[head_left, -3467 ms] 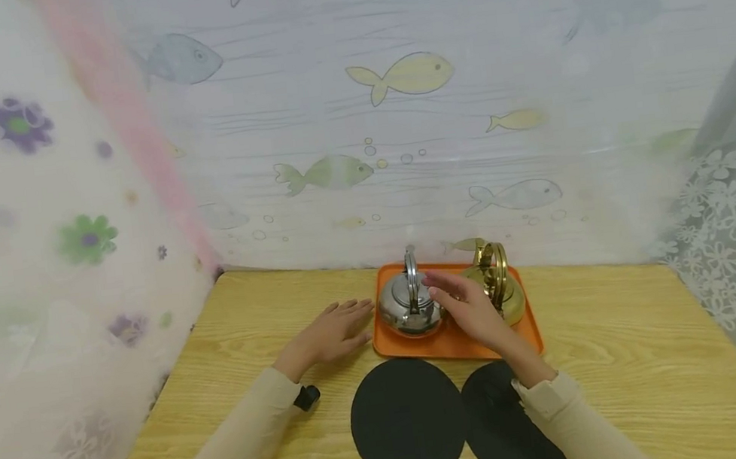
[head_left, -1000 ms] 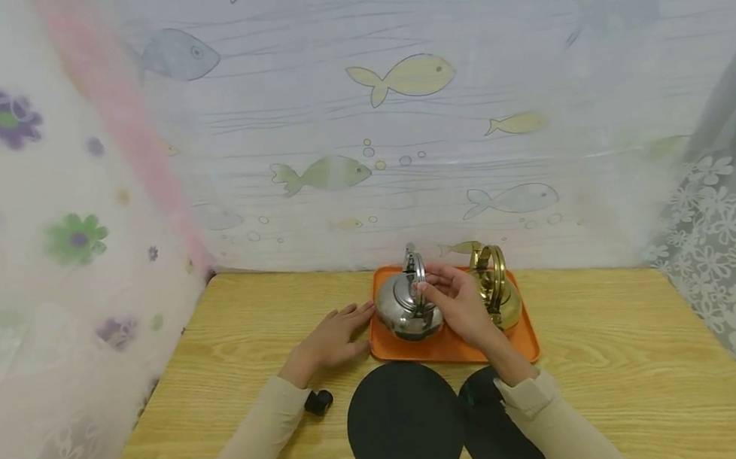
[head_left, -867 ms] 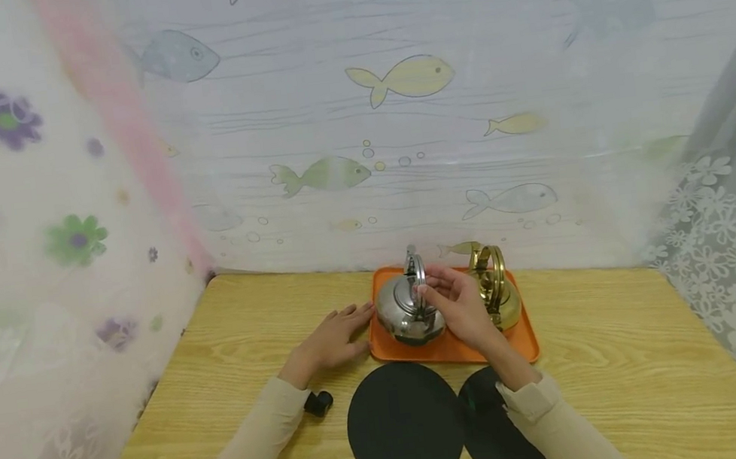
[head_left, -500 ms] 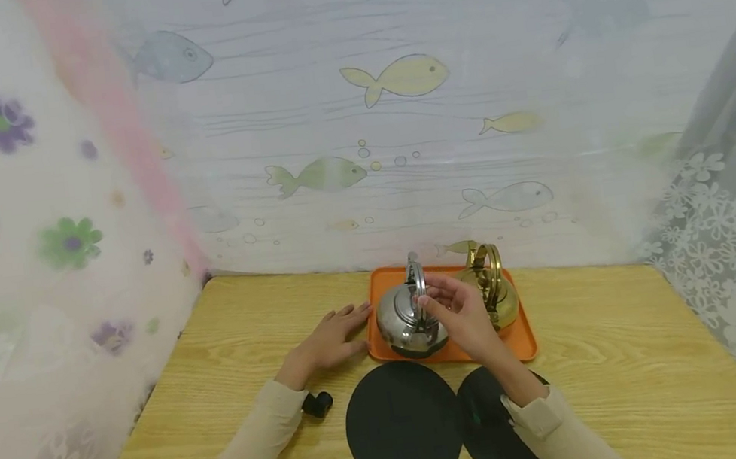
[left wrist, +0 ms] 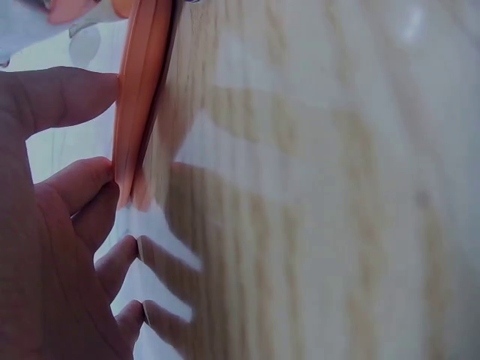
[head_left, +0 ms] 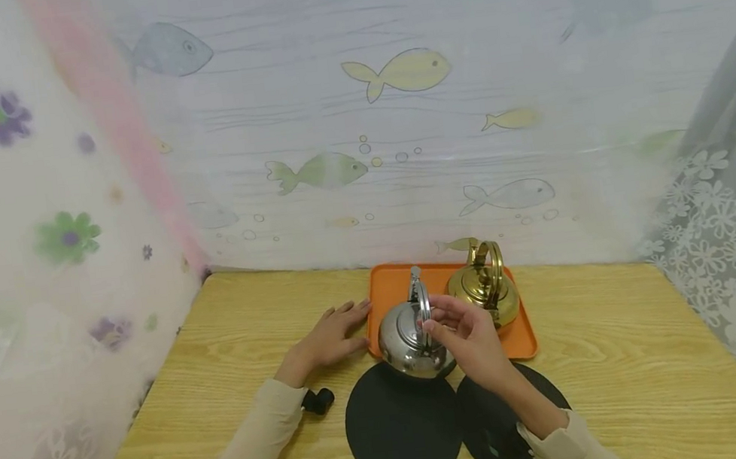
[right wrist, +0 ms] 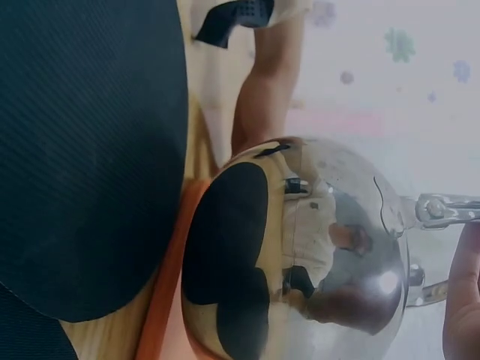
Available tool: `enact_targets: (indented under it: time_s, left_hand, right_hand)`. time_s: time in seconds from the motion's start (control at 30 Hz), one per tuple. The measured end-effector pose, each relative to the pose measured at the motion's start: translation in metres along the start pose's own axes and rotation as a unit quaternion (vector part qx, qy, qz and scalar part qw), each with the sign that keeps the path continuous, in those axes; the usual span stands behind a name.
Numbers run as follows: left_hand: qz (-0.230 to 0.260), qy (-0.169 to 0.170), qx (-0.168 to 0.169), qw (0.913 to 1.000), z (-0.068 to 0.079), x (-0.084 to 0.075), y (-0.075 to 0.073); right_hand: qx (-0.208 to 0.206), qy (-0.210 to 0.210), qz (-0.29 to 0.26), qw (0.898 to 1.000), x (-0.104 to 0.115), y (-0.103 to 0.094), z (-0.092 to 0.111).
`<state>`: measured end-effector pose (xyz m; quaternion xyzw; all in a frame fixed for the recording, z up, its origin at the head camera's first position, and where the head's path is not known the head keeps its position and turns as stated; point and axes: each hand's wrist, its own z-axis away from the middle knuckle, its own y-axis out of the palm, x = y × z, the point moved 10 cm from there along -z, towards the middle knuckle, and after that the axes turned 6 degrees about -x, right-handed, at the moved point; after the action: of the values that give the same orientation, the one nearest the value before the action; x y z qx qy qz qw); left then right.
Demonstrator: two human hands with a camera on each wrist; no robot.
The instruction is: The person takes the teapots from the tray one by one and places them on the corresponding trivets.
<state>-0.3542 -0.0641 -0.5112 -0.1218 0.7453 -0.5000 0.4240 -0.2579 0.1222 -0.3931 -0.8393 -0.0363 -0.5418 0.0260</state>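
Note:
A shiny silver kettle (head_left: 402,338) is gripped at its upright handle by my right hand (head_left: 472,339). Its body hangs over the front edge of an orange tray (head_left: 384,288), overlapping the black round mat (head_left: 401,438) in the head view. In the right wrist view the kettle (right wrist: 337,225) appears close up, with fingertips (right wrist: 465,300) at its handle. My left hand (head_left: 326,338) lies at the tray's left side; in the left wrist view its thumb and a finger touch the tray rim (left wrist: 139,97). A gold kettle (head_left: 470,290) stands on the tray's right half.
A second black round mat (head_left: 475,422) lies beside the first, partly under my right forearm. A small black device (head_left: 319,401) sits at my left wrist. The wooden table (head_left: 627,351) meets a fish-print curtain (head_left: 339,217) at the back.
My right hand has taken hold of the silver kettle's handle and brought the kettle toward me, from the tray's left half to its front edge. My left hand stays by the tray.

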Motion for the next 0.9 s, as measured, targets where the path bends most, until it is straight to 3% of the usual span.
enact_targets:
  time_s: [0.3, 0.9]
  left_hand:
    - [0.005, 0.001, 0.000, 1.0000, 0.001, -0.001, 0.000]
    - [0.012, -0.002, -0.001, 0.9999, 0.001, 0.001, 0.000]
  right_hand:
    - [0.038, -0.014, -0.064, 0.997, 0.012, 0.008, 0.013]
    - [0.073, -0.005, -0.085, 0.994, 0.010, 0.023, 0.034]
